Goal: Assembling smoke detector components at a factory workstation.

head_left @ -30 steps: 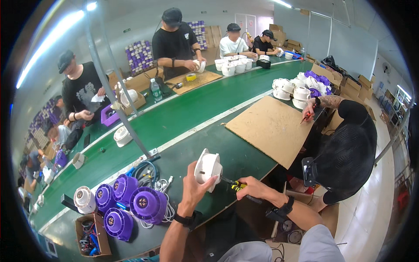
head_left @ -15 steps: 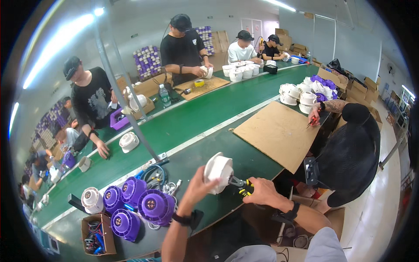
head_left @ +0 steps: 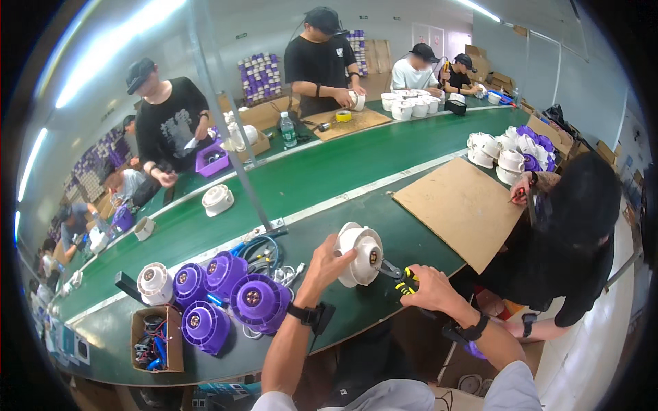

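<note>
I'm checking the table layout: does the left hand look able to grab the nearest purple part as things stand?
Probably not: the left hand is holding a white part, though the purple part sits close by, top uncovered.

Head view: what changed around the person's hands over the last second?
The white housing in the left hand has turned, so its dark-centred end now shows. The camera view swung, shifting the scene rightward. Nothing was let go: the right hand keeps the pliers; the purple housings stayed put on the bench.
</note>
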### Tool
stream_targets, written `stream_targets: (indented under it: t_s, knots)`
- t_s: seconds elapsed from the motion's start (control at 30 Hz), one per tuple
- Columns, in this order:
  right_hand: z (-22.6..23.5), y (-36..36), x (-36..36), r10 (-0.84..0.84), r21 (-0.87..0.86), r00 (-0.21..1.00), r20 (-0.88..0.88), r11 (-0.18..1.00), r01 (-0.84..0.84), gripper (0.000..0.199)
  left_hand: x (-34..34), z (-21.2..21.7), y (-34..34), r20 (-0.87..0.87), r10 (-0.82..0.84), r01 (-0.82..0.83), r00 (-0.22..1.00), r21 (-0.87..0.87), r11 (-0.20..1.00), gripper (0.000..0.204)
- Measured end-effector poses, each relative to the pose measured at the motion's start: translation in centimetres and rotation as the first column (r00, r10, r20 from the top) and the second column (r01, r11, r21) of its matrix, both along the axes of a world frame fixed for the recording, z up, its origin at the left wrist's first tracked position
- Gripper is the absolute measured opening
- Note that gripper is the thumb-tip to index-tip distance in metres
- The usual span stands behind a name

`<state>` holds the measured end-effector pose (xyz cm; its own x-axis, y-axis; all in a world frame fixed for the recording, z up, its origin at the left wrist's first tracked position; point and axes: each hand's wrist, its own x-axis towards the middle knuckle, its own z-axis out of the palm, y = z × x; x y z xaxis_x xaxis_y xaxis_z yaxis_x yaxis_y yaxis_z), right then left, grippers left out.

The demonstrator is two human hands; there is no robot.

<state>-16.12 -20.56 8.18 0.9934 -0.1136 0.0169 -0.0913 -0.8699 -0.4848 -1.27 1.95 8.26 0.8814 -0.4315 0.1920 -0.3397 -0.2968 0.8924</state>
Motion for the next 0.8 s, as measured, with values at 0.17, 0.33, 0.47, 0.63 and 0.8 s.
stream_targets:
  t_s: [0.17, 0.33, 0.47, 0.63, 0.8]
  knots:
    - [0.5, 0.2, -0.5, 0.036, -0.022, 0.999, 0.013, 0.999, -0.035, 0.070, 0.5, -2.0, 1.7, -0.170, -0.075, 0.041, 0.983, -0.197, 0.979, 0.055]
    - [0.5, 0.8, -0.2, 0.004, -0.153, 1.000, 0.000, 0.988, -0.004, 0.069, -0.7, -1.2, 1.0, -0.132, -0.014, -0.002, 0.991, -0.127, 0.992, 0.054]
    - [2.4, 1.3, 0.2, 0.019, -0.270, 1.000, -0.018, 0.963, -0.023, 0.069, -1.9, -0.7, 0.4, -0.046, 0.021, -0.025, 0.999, -0.094, 0.995, 0.056]
    - [3.0, 0.5, 1.4, 0.072, -0.368, 0.991, -0.110, 0.924, -0.108, 0.067, -2.3, -0.1, 0.0, 0.035, -0.007, 0.008, 0.999, -0.025, 1.000, 0.061]
    - [1.1, 0.6, 1.3, 0.107, -0.402, 0.994, -0.030, 0.909, -0.110, 0.067, -2.7, 0.5, -0.4, 0.188, 0.041, -0.066, 0.981, 0.129, 0.989, 0.058]
